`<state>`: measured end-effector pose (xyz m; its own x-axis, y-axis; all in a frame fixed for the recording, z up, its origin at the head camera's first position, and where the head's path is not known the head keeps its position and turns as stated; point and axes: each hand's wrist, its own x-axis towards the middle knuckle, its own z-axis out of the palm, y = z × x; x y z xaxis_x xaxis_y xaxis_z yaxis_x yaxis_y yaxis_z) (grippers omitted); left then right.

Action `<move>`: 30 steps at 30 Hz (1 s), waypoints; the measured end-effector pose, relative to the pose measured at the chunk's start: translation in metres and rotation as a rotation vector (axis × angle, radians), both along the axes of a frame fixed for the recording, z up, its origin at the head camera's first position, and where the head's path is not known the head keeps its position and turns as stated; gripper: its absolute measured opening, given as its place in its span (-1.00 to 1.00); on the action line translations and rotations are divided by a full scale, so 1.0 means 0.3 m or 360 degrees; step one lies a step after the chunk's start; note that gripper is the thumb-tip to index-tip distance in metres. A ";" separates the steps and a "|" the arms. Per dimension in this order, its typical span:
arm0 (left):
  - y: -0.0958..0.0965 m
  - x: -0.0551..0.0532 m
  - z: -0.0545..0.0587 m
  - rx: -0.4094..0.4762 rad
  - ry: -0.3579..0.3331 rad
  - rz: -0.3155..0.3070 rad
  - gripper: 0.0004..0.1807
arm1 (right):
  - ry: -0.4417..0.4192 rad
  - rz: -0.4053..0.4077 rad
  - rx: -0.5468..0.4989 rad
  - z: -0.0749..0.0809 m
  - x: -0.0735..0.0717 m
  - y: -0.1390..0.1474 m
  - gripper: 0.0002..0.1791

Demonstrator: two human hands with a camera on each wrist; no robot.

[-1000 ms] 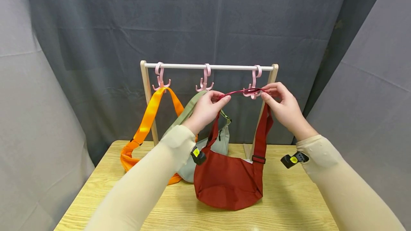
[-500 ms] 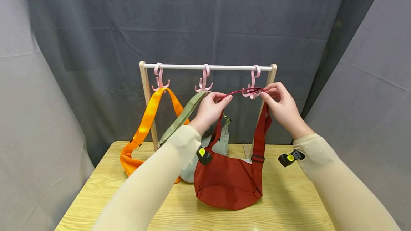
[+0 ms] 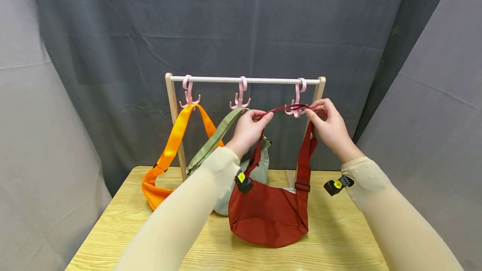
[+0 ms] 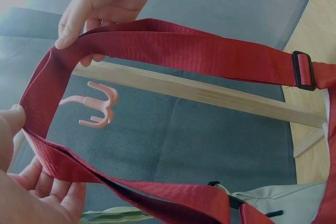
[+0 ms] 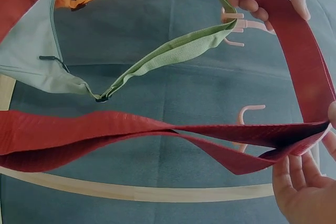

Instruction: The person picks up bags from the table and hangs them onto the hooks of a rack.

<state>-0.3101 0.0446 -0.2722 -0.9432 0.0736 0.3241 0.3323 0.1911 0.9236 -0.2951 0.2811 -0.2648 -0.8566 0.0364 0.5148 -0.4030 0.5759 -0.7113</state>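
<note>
In the head view a dark red shoulder bag point(image 3: 269, 216) hangs low over the table, its strap point(image 4: 220, 53) spread into a wide loop between two hands. My left hand point(image 3: 247, 132) pinches the loop's left side between thumb and fingers. The right hand point(image 3: 329, 126) pinches its right side at about the same height. The stretch of strap between them overlaps the right pink hook point(image 3: 297, 97) in the head view. Through the loop, the left wrist view shows that hook's prongs point(image 4: 102, 108) beyond the strap.
A wooden rack with a white bar point(image 3: 211, 79) stands on the table point(image 3: 331, 237). An orange bag point(image 3: 154, 191) hangs by its strap from the left hook point(image 3: 189, 91). A grey-green bag point(image 3: 260, 173) hangs from the middle hook point(image 3: 240, 93), partly behind the red one.
My left hand and forearm have shifted slightly right, a little nearer the right hand. Both hands keep their pinch on the strap, and the red bag stays nearly in place.
</note>
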 end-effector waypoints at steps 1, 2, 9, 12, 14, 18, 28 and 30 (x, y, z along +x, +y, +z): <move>0.001 -0.001 -0.001 -0.0002 -0.0001 0.0001 -0.61 | 0.0004 -0.0002 -0.0007 -0.002 -0.003 -0.001 -0.53; 0.002 -0.001 -0.002 -0.0005 -0.0002 0.0005 -0.61 | 0.0011 -0.0003 -0.0011 -0.004 -0.007 -0.001 -0.53; 0.003 -0.012 -0.022 0.0003 -0.0029 0.0015 -0.62 | 0.0036 -0.0026 -0.0044 -0.026 -0.036 -0.002 -0.55; 0.006 -0.017 -0.030 0.0008 -0.0033 0.0011 -0.62 | 0.0048 -0.0053 -0.0050 -0.034 -0.043 -0.003 -0.56; 0.007 -0.018 -0.032 0.0009 -0.0035 0.0008 -0.62 | 0.0047 -0.0068 -0.0058 -0.037 -0.048 -0.004 -0.57; 0.009 -0.019 -0.033 0.0009 -0.0037 0.0015 -0.63 | 0.0025 -0.0087 -0.0069 -0.039 -0.051 -0.007 -0.57; 0.013 -0.030 -0.033 0.0002 -0.0056 0.0030 -0.62 | 0.0039 -0.0139 -0.0057 -0.045 -0.061 -0.007 -0.56; 0.013 -0.033 -0.035 -0.0002 -0.0069 0.0029 -0.62 | 0.0045 -0.0146 -0.0057 -0.047 -0.064 -0.007 -0.57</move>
